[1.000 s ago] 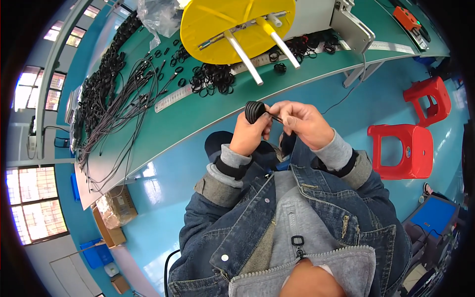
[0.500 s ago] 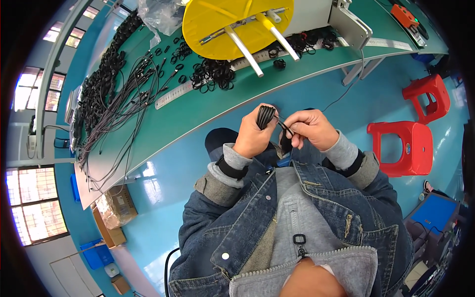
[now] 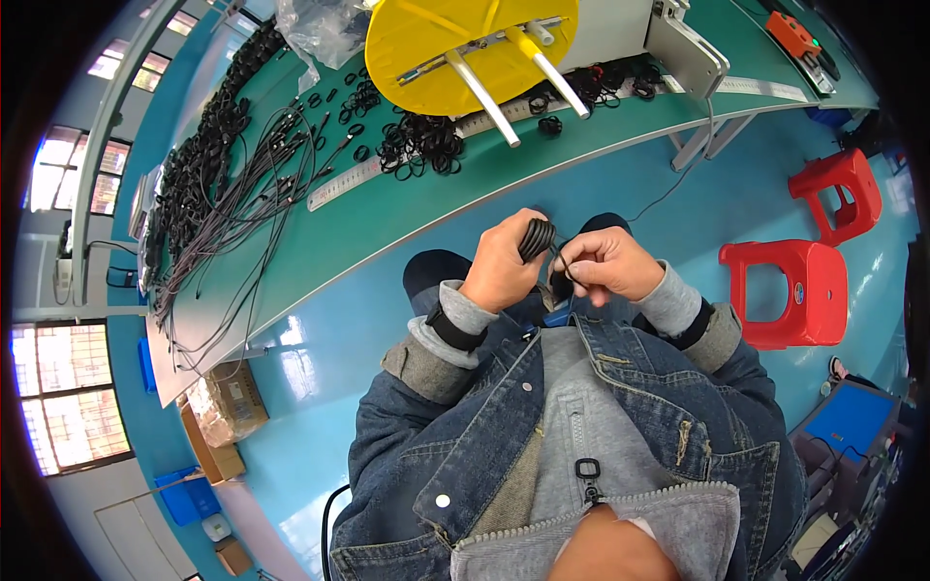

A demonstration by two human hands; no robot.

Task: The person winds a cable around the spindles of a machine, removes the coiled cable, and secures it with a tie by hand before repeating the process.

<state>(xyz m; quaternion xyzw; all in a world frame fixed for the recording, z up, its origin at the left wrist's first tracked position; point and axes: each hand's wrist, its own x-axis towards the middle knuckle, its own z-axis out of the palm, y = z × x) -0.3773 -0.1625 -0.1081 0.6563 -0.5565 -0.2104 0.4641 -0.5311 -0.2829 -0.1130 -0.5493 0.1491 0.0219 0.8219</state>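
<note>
A black cable (image 3: 536, 239), wound into a small tight coil, is gripped in my left hand (image 3: 501, 265). My right hand (image 3: 614, 263), close beside it, pinches a loose dark stretch that runs out of the coil. Exactly which part of the cable lies between those fingertips is hard to make out. Both hands are over my lap, just off the near edge of the green table (image 3: 320, 261). Beyond them on the table, a yellow round plate (image 3: 426, 58) carries two pale rods that point toward me.
Long loose cables (image 3: 237, 218) and a heap of coiled ones (image 3: 194, 155) cover the table's left. Black bands (image 3: 423, 145) lie by a steel ruler (image 3: 344, 184). Red stools (image 3: 790, 295) stand at right, a cardboard box (image 3: 228, 407) at lower left. An orange device (image 3: 792, 32) sits far right.
My left hand has turned slightly, and the coil has shifted a little right and down. The right hand has also dropped slightly, still pinching the cable.
</note>
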